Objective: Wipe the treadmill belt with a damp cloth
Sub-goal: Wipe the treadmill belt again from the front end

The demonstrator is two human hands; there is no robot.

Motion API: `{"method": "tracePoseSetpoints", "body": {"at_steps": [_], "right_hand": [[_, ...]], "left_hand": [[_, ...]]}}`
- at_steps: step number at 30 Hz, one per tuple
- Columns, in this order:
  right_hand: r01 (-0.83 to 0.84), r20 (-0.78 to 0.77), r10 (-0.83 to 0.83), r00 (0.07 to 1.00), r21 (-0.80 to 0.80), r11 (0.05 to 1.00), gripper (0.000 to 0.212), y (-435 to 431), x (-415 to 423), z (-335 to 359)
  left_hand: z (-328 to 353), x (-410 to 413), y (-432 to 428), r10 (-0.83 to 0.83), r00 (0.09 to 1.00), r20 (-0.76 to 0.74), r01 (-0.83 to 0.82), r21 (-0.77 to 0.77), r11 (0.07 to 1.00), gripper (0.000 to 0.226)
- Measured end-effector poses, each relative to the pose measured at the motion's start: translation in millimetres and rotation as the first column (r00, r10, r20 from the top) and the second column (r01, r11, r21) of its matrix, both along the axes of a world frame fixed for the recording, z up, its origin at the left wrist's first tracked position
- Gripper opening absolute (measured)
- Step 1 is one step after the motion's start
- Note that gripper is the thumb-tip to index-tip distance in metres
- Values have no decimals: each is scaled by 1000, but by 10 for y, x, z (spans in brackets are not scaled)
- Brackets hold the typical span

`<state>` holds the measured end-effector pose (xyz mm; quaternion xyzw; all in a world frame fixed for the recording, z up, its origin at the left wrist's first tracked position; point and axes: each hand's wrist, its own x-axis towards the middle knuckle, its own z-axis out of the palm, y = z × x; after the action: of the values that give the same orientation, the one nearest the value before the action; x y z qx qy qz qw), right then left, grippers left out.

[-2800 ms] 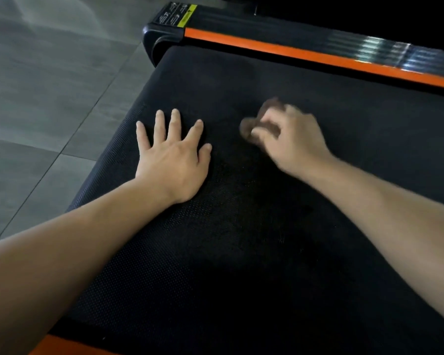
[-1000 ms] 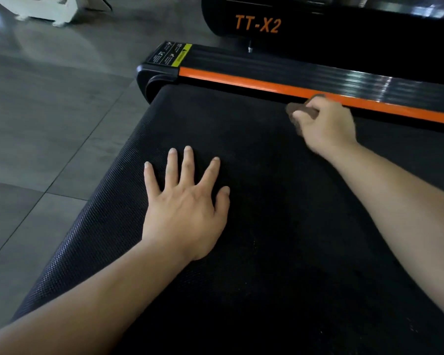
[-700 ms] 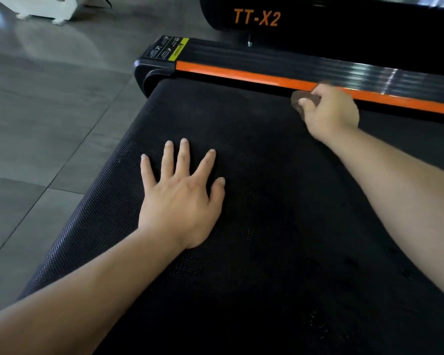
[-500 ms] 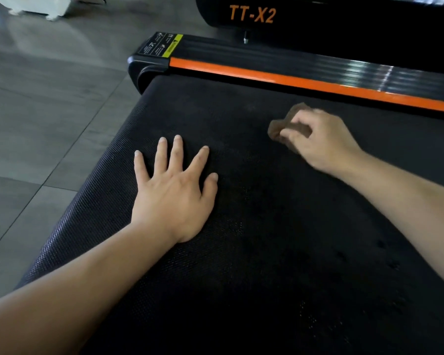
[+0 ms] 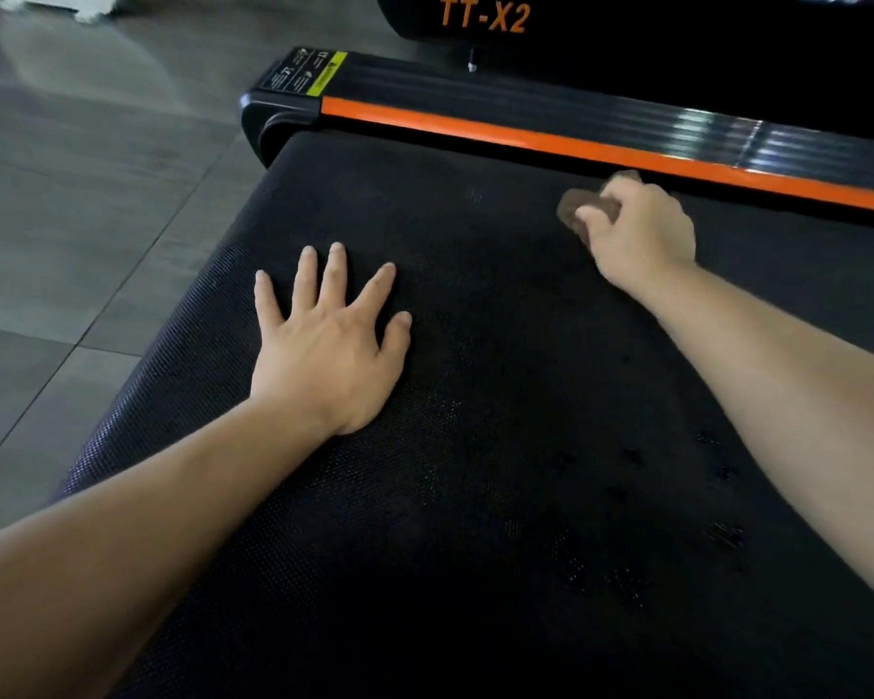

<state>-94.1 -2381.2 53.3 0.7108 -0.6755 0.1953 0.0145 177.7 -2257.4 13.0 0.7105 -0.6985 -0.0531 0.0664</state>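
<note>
Mid-wipe imo: right hand [image 5: 637, 234] grips brown cloth [image 5: 573, 211] upper right by orange rail [image 5: 475, 126], left hand [image 5: 329, 345] flat, fingers spread on belt [image 5: 475, 496]. Lower belt prob left.

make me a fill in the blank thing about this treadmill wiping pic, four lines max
1. The right hand grips a cloth whose colour is ____.
2. The left hand lies palm-down on the treadmill belt and holds ____.
3. The stripe on the side rail beyond the cloth is ____.
4. The lettering at the top reads TT-____.

Missing words: brown; nothing; orange; X2
</note>
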Motion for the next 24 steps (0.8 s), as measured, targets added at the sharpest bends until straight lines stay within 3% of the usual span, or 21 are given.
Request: {"method": "tracePoseSetpoints", "body": {"at_steps": [2, 6, 8, 13, 19, 21, 24], "right_hand": [[45, 19, -45, 999, 4, 999, 26, 50, 45, -24], [-283, 55, 278, 959, 106, 953, 21, 913, 217, -103], [-339, -18, 342, 940, 86, 937, 21, 946, 139, -90], [15, 31, -15, 999, -10, 1000, 26, 479, 113, -11], [-358, -23, 360, 933, 59, 932, 23, 1534, 210, -85], [-262, -113, 258, 959, -16, 965, 26, 1207, 119, -65], [31, -11, -31, 999, -13, 999, 25, 750, 19, 13]], "left_hand": [[-2, 6, -2, 1, 1000, 4, -1, 1, 1000, 64], [9, 11, 1, -4, 1000, -3, 4, 10, 1000, 64], [27, 5, 6, -1, 1000, -11, 1, 15, 1000, 64], [73, 2, 16, -8, 998, -66, 8, 10, 1000, 61], [153, -32, 323, -57, 981, -185, 58, 0, 998, 54], [152, -118, 571, -77, 986, -149, 84, 42, 996, 61], [118, -232, 903, -98, 990, -100, 106, 77, 991, 68]]}}
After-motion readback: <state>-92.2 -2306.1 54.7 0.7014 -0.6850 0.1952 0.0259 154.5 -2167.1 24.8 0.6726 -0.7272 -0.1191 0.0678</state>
